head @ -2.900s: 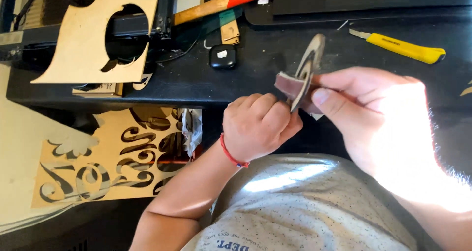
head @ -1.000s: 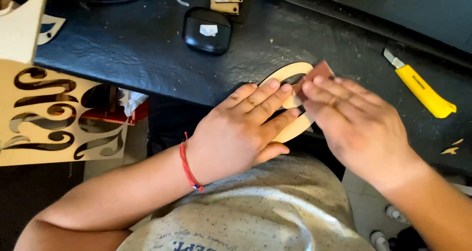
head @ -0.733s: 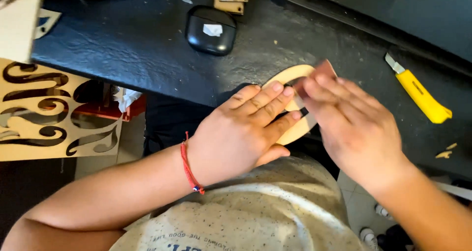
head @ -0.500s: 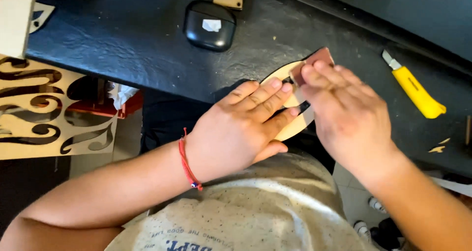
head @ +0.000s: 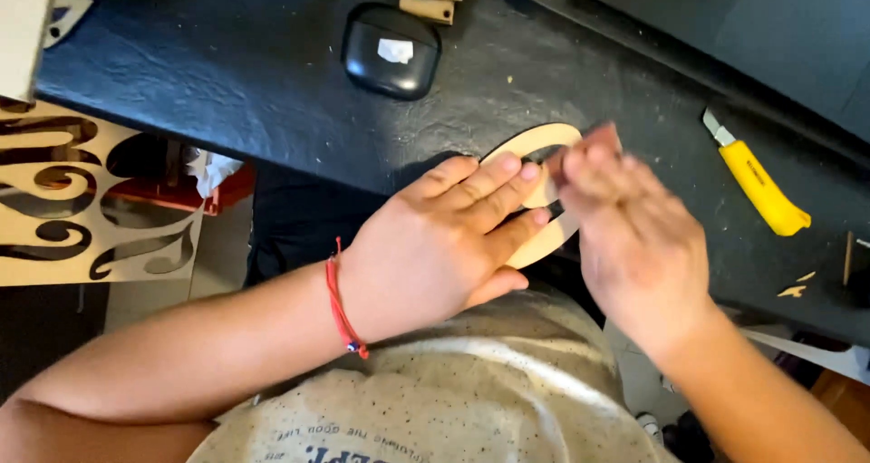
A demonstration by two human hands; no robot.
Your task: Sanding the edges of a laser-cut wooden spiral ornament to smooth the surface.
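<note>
**Sanding a wooden ring, mid-way**

While the left hand (head: 435, 245) presses flat on the wooden ring (head: 535, 146) at the near edge of the dark worktop (head: 227, 73), the right hand (head: 634, 236) pinches something small against the ring's far rim; it is blurred, so what it grips cannot be told. Ring is cut out already and lies half over the worktop edge. Edge work looks under way, not finished, as a guess. Yellow knife (head: 757, 187) lies unused toward the right edge, black case (head: 391, 51) near the far edge. Cut-out panel (head: 72, 200) stands below, left.

One wooden ring (head: 535, 191), one knife (head: 757, 187), one case (head: 391, 51)
</note>
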